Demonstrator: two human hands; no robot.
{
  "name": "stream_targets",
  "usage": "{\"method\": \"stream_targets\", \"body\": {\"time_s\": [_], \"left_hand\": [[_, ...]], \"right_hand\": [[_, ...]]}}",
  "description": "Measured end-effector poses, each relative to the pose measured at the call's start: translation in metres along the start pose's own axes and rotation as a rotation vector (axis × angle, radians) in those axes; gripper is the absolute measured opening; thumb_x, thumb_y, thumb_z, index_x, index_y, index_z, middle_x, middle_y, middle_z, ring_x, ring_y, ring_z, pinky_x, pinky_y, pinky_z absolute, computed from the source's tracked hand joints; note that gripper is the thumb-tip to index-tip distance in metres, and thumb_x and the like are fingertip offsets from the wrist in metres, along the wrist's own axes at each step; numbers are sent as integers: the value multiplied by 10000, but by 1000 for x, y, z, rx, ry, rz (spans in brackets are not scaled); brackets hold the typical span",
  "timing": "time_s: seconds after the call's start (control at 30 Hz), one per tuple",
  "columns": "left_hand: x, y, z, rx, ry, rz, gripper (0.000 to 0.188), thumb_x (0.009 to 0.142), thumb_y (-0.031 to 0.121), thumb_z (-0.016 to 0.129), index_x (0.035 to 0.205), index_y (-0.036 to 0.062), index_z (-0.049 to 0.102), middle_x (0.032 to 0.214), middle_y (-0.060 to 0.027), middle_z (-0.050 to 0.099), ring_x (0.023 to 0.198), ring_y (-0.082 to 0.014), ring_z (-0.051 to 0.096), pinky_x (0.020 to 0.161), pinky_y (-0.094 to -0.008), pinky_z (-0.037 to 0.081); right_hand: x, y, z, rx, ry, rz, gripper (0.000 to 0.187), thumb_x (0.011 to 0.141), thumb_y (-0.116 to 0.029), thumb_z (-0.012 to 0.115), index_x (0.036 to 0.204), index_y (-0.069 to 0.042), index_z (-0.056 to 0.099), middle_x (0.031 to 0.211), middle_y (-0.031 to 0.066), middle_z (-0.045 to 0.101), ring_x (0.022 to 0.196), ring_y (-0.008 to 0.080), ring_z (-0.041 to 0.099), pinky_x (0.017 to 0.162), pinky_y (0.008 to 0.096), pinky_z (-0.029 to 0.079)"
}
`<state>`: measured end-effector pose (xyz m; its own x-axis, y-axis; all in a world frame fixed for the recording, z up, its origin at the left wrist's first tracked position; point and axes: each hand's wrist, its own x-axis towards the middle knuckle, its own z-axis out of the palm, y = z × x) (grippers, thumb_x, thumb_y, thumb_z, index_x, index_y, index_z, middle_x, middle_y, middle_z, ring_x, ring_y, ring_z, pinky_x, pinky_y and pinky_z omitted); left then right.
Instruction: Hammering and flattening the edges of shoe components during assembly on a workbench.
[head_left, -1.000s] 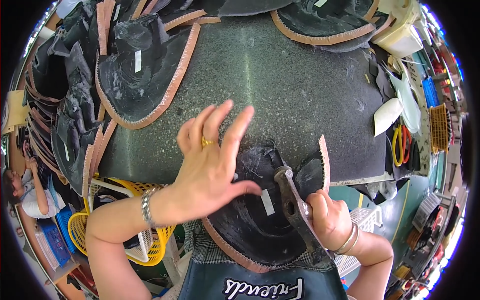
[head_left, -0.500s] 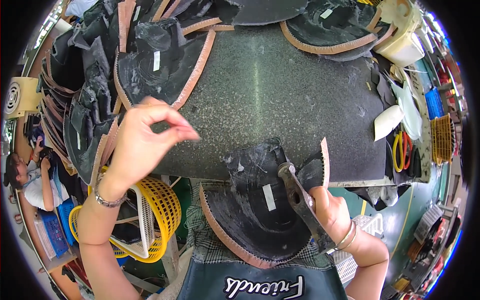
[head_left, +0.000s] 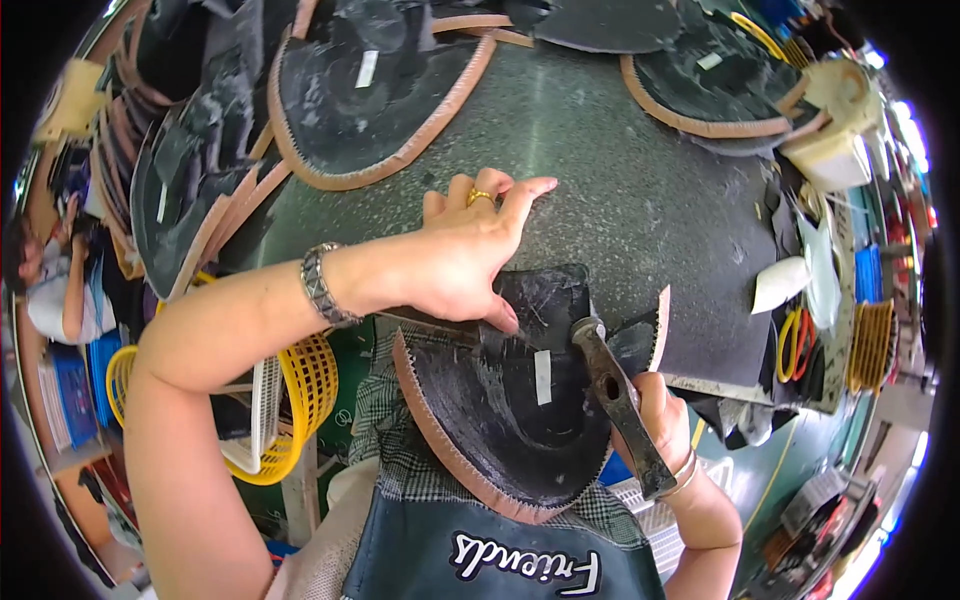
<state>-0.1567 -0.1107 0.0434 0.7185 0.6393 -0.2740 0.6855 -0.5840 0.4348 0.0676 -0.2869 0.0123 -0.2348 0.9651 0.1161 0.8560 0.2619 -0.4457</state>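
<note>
A curved black shoe-upper-like piece (head_left: 470, 400) with a pinkish-tan notched strip along its rim lies over my lap and the table's near edge. A small white label (head_left: 542, 378) is on it. My right hand (head_left: 660, 415) is closed around a worn metal hammer (head_left: 625, 415), its head lying over the right part of the piece; the handle is hidden in the hand. My left hand (head_left: 465, 250) is above the table beside the piece's upper left edge. Its index finger is stretched out, its thumb points down at the piece, and it holds nothing.
More black pieces with tan rims lie at the far left (head_left: 370, 110) and far right (head_left: 710, 90), with a stack (head_left: 165, 220) at left. A yellow basket (head_left: 310, 390) stands below. Scissors (head_left: 797, 345) and a whitish container (head_left: 830, 120) are at right. Another person (head_left: 62, 275) sits left.
My left hand has moved right and its pinched fingers have spread, now beside the piece's upper edge. My right hand still grips the hammer over the piece. The view has shifted slightly.
</note>
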Motion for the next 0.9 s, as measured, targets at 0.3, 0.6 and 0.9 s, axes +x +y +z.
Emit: {"method": "stream_targets", "body": {"time_s": [0.3,0.6,0.9], "left_hand": [[-12,-8,-15,160,-89,-183,1148,628,287,848,1447,92,67,1264,-263,389,1177,-374,363,939,-486,300],[-10,2,-54,-415,296,-10,83,892,48,563,883,-2,630,683,-47,614,536,-85,591,475,-194,439],[-1,15,-31,-1087,30,-83,128,903,52,566,919,-43,650,761,-110,658,638,-179,671,540,-232,524]], "right_hand": [[1,5,3,67,18,14,128,813,-71,596,873,-54,485,707,139,549,536,318,578,449,383,453],[3,5,-4,128,-15,8,188,781,-51,604,911,-63,469,738,129,547,550,325,578,461,388,470],[5,7,-6,200,-26,27,229,736,-47,643,904,-62,488,718,120,533,544,324,576,461,381,473]]}}
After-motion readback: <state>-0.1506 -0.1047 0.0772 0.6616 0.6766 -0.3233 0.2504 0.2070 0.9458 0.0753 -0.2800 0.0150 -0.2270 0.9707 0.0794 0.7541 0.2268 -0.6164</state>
